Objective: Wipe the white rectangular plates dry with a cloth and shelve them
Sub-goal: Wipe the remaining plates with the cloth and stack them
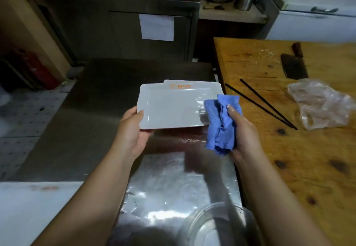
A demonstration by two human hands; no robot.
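Wiping step. My left hand (133, 130) grips the near-left edge of a white rectangular plate (169, 109), held above the steel counter (169, 180); a second plate (192, 83) seems to lie just behind it, though blur leaves this uncertain. My right hand (242, 130) clutches the blue cloth (221, 122), touching the plate's right end. Next, I judge, the cloth must sweep leftward across the wet face.

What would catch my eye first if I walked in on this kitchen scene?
The white rectangular plate at centre, which the left hand holds by its edge over the steel counter. Next, the bright blue cloth bunched in the right hand at the plate's right end. To the right, a dark cleaver and black chopsticks lie on the wooden table.
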